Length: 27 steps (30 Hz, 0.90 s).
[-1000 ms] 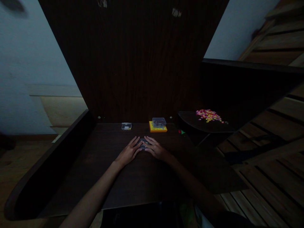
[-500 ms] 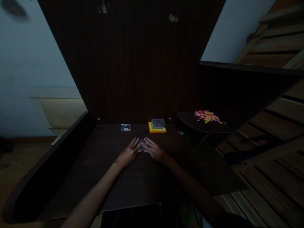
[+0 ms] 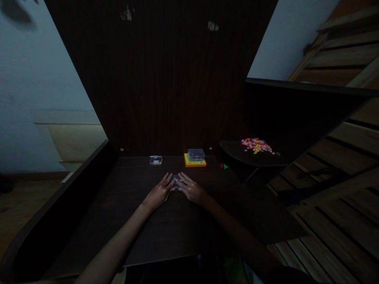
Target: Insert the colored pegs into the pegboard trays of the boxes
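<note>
Starting at the left edge of the desk [image 3: 177, 228], I have a dark side board [image 3: 59, 221] standing along it. Against the back edge, left of its middle, I see a clear case [image 3: 156, 161] with something pale and a yellow bit showing in it. Nearer me is the left hand [image 3: 160, 193], palm down, fingers stretched and slightly spread over the left side of a small dark item [image 3: 176, 183] with light specks. That item lies between the two hands, closer to the back edge than the front, partly covered. The right hand [image 3: 192, 191] mirrors the left, fingers extended over its right side. I can't tell from here whether either hand grips it or merely rests there. Behind, near the back edge, a clear box [image 3: 196, 154] sits on a yellow box [image 3: 194, 163]. By the back right corner is a small red-and-green object [image 3: 224, 166]; farther right, a rounded shelf [image 3: 232, 152] carries colourful little pieces [image 3: 257, 145].
</note>
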### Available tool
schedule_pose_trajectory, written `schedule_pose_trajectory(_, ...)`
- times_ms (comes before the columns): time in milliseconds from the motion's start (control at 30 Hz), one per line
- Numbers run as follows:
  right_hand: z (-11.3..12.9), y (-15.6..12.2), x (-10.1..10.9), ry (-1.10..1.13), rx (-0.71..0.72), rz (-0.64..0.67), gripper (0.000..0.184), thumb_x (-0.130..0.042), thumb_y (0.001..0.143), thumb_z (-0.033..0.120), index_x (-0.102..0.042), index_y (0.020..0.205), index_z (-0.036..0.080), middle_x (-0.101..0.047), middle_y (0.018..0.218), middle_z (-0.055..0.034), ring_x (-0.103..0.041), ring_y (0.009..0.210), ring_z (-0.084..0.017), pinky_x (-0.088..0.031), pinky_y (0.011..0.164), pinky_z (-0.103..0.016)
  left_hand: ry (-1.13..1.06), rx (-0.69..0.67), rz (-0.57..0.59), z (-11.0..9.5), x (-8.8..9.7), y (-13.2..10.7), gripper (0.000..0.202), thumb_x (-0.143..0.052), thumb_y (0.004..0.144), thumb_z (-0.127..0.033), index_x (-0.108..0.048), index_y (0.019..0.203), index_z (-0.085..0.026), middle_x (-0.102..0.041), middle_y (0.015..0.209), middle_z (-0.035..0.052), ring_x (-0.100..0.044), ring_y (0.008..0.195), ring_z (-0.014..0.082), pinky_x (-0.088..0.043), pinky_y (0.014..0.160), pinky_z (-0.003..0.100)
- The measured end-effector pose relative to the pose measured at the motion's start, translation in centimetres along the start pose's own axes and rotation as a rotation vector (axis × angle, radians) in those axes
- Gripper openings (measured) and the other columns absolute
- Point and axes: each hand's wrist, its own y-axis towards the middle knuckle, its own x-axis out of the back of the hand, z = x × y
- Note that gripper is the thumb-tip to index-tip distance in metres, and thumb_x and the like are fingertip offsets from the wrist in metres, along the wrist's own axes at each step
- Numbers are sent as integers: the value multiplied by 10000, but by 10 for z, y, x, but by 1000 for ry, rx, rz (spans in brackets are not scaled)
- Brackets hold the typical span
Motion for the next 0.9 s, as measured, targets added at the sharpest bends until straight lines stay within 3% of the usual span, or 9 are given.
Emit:
schedule_pose_trajectory(233, -4, 1, 2, 74, -63, 5, 507, -557, 912, 308, -474, 1404, 218, -392, 1497, -125, -306, 1415, -268, -355, 1121, -509, -57, 23, -79, 0, -3, 1, 432, -443, 967, -332, -453, 1381, -208, -434, 1470, 130, -290, 1422, 268, -412, 1097, 480)
schedule_pose_trajectory(500, -4, 14, 14, 159, -190, 87, 618, -670, 828, 351, -476, 1394, 199, -457, 1433, -144, -418, 1328, -272, -359, 1110, -480, -160, 93, -115, -6, 2, 1, 597, -484, 945, -373, -272, 1478, -208, -433, 1469, 139, -340, 1403, 258, -401, 1109, 463)
schedule_pose_trajectory(733, -26, 27, 66, 160, -158, -9, 476, -633, 855, 293, -539, 1318, 226, -497, 1359, -112, -459, 1282, -242, -366, 1098, -445, -205, 157, -142, -9, 6, 1, 722, -500, 926, -312, -97, 1514, -200, -237, 1562, 163, -260, 1438, 268, -334, 1149, 465)
schedule_pose_trajectory(800, -38, 33, 87, 141, -161, -38, 457, -633, 850, 279, -553, 1296, 223, -514, 1323, -105, -477, 1257, -242, -382, 1081, -440, -205, 187, -149, -8, 5, 1, 704, -489, 927, -304, -112, 1509, -179, -214, 1566, 176, -258, 1438, 271, -334, 1148, 466)
schedule_pose_trajectory(900, -60, 41, 115, 103, -177, -92, 454, -637, 837, 285, -561, 1278, 207, -519, 1306, -113, -506, 1218, -254, -407, 1047, -452, -203, 208, -116, -6, 3, 1, 592, -476, 929, -306, -262, 1461, -159, -314, 1524, 178, -337, 1404, 270, -373, 1125, 464)
